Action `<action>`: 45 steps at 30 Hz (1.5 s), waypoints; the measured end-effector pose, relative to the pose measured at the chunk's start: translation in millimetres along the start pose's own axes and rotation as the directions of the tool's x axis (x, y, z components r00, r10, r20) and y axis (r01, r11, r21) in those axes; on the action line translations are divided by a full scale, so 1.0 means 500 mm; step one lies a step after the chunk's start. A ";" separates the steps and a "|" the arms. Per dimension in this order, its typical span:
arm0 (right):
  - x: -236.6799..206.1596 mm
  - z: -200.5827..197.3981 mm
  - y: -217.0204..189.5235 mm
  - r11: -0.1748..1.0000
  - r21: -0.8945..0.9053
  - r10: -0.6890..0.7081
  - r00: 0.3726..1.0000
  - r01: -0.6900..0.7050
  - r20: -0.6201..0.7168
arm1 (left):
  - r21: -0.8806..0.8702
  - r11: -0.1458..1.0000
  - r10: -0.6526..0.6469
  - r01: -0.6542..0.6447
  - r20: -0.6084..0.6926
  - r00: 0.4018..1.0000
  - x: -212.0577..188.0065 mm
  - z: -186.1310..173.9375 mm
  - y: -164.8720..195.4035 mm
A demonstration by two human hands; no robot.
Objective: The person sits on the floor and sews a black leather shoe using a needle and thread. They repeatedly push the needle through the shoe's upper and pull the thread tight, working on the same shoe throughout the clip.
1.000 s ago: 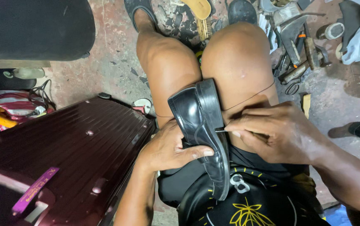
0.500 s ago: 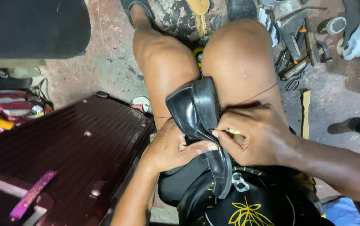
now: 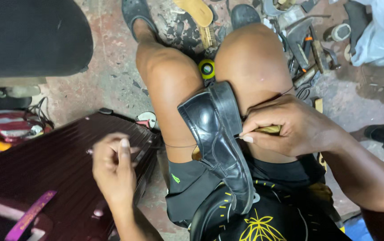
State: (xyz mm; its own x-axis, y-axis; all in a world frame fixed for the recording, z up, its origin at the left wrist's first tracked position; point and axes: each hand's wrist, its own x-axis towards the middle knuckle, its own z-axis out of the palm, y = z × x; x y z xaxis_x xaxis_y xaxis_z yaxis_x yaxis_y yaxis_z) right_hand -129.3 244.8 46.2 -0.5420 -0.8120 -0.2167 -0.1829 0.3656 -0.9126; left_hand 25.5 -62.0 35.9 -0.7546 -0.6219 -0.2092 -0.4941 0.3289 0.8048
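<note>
A black leather shoe [image 3: 216, 143] lies on its side between my thighs, sole edge facing right. My right hand [image 3: 290, 127] grips a wooden-handled awl [image 3: 270, 130] pressed against the shoe's sole edge. My left hand [image 3: 113, 167] is out to the left over the maroon suitcase, fingers pinched on a thin thread [image 3: 178, 145] that runs taut from the shoe across my left thigh. Another strand crosses my right knee.
A maroon ribbed suitcase [image 3: 53, 169] with a purple tag sits at left. A dark seat [image 3: 31, 35] is at the top left. Tools, a hammer, shoe soles and a yellow-green tape roll [image 3: 206, 69] litter the floor beyond my knees. A white bag [image 3: 379, 31] lies top right.
My left hand left the shoe and moved out left over the suitcase, drawing the thread taut. The right hand stays at the sole with the awl.
</note>
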 end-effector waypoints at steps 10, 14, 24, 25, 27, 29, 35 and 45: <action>0.003 0.008 0.012 0.998 0.022 -0.067 0.998 0.067 0.015 | -0.087 0.903 0.353 -0.420 0.707 0.613 -0.008 0.077 0.068; -0.002 0.007 0.020 0.993 -0.005 -0.120 0.993 0.120 -0.006 | -0.181 0.945 0.323 -0.271 0.630 0.706 -0.006 0.070 -0.002; -0.022 -0.016 0.000 0.981 0.108 -0.166 0.986 0.164 0.007 | -0.688 0.558 -0.064 0.463 0.521 0.851 -0.022 0.087 -0.064; -0.023 -0.017 -0.001 0.981 0.119 -0.160 0.987 0.156 0.023 | -0.516 0.767 -0.134 0.382 0.453 0.881 -0.031 0.104 -0.056; -0.024 -0.016 -0.002 0.981 0.115 -0.160 0.987 0.155 0.030 | -0.441 0.863 0.006 0.247 0.498 0.867 -0.047 0.129 -0.036; -0.026 -0.010 -0.003 0.980 0.109 -0.167 0.986 0.164 0.015 | -0.381 0.908 0.078 0.173 0.560 0.825 -0.047 0.132 -0.020; -0.034 0.021 -0.013 0.990 -0.018 -0.139 0.989 0.138 -0.051 | -0.301 0.942 0.089 0.147 0.650 0.755 -0.010 0.129 -0.009; -0.044 0.058 -0.025 0.979 -0.204 -0.029 0.994 0.007 -0.104 | -0.292 0.956 0.187 0.029 0.681 0.708 0.001 0.126 0.003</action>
State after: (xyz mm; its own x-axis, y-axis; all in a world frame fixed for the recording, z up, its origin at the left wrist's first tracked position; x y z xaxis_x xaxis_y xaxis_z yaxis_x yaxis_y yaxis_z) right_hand -91.2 244.9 52.4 -0.6189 -0.7705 -0.1525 -0.3504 0.4447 -0.8243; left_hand -3.1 -17.1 2.1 -0.9205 0.1057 -0.3761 -0.3679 0.0891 0.9256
